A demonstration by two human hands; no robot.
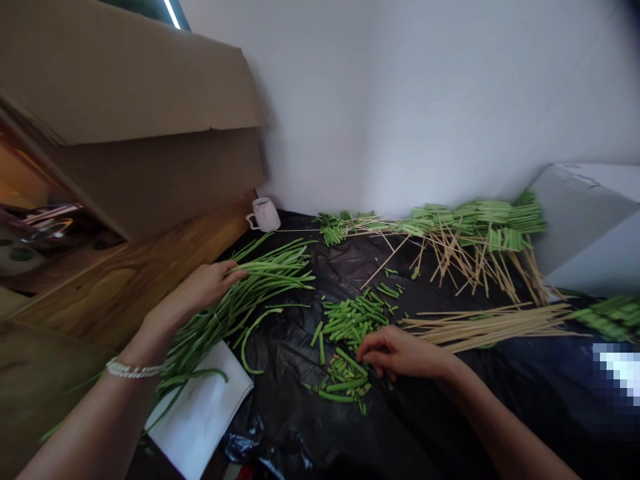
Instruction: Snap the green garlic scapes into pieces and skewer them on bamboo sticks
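Observation:
My left hand (pixel 217 283) lies at a pile of long green stalks (pixel 270 270) that look like garlic scapes, on the left. Its thumb and fingers close together on some of the stalks. My right hand (pixel 397 352) hovers at a heap of short cut stalk pieces (pixel 353 320), its fingers curled inward. What those fingers hold, if anything, is hidden. Just left of the right fingers lies a smaller cluster of cut pieces and trimmings (pixel 345 380). A folded white sheet (pixel 207 407) sits partly under the long stalks.
Black plastic sheeting (pixel 295 353) covers the work surface. Bare wooden skewers (pixel 495 327) lie at right. Skewered green pieces (pixel 480 217) line the wall, with more (pixel 610 317) at far right. A white mug (pixel 265 215), a cardboard box (pixel 150 100) and a white box (pixel 595 227) stand around.

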